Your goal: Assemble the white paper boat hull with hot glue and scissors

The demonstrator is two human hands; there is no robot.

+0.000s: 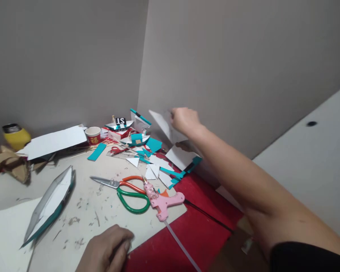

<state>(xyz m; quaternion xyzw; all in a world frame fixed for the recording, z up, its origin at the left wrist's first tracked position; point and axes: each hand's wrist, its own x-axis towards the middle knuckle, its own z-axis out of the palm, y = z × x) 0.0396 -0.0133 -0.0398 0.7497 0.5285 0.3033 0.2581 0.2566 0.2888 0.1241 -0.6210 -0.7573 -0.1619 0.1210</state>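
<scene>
Stretched out to the far right of the table, my right hand (185,120) is closed on a white card piece (161,122), blurred by motion. Below it lies another white card (183,156) with teal edging, among teal and white paper scraps (153,172). My left hand (106,247) rests at the near edge of the board, fingers curled in and nothing visible in them. Ahead of that hand are scissors (133,189) with orange and green handles and a pink hot glue gun (163,200). A teal and white paper boat hull (52,202) lies to the left.
Small model boats (120,124), a red and white paper cup (93,136), a white sheet (58,141) and a yellow container (15,136) line the back. Brown cardboard scraps (13,162) are at left. The glue gun's black cord (208,215) crosses the red table surface (198,196). Grey walls enclose the corner.
</scene>
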